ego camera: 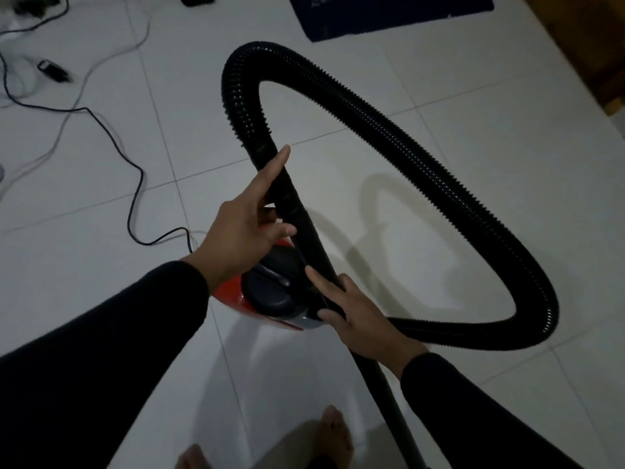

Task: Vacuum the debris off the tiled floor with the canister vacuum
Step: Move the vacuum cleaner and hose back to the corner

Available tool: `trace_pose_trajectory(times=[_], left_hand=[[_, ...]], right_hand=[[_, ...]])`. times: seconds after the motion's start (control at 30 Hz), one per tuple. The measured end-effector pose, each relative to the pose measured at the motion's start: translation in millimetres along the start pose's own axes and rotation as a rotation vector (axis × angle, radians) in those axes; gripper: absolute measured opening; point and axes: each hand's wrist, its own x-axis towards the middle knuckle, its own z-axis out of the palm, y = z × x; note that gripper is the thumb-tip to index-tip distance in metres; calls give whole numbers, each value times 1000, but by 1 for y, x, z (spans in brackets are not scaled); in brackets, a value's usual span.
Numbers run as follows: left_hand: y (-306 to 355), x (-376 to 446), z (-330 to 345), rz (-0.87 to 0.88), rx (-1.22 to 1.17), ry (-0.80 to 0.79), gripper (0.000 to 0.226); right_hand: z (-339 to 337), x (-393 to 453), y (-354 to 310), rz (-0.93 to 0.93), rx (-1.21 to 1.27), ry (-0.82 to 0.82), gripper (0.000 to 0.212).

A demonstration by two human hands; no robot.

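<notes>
A red canister vacuum (270, 299) with a black top sits on the white tiled floor (422, 214) just in front of me. Its ribbed black hose (439, 177) loops out to the right and back up to a smooth black handle tube (287, 194). My left hand (243, 228) holds the upper handle tube, index finger stretched along it and thumb on its near side. My right hand (355, 316) grips the tube lower down, where it continues as a black wand (389, 401) toward the bottom edge. No debris is visible on the dim tiles.
A black power cord (132, 184) and a grey cable (67, 120) snake across the floor at left, near a small black object (54, 71). A dark blue mat (389, 15) lies at the top. Wooden furniture (595, 45) fills the top right. My bare feet (333, 434) are below.
</notes>
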Motion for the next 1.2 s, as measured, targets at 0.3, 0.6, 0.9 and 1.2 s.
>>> trace_pose_trajectory(times=[0.3,0.6,0.9,1.2], left_hand=[[-88,19,-1,138,-140,25,92],[-150,29,6,371,-233,157,77],[-241,-9,1,144,-60,261,62],[-297,-24,33,92,31,315,58]], right_hand=[[53,49,35,-92,-215,271,70],[51,71,44,-255,-564,308,44],[47,72,39,-249,-614,252,37],[53,73,31,-232,-603,280,37]])
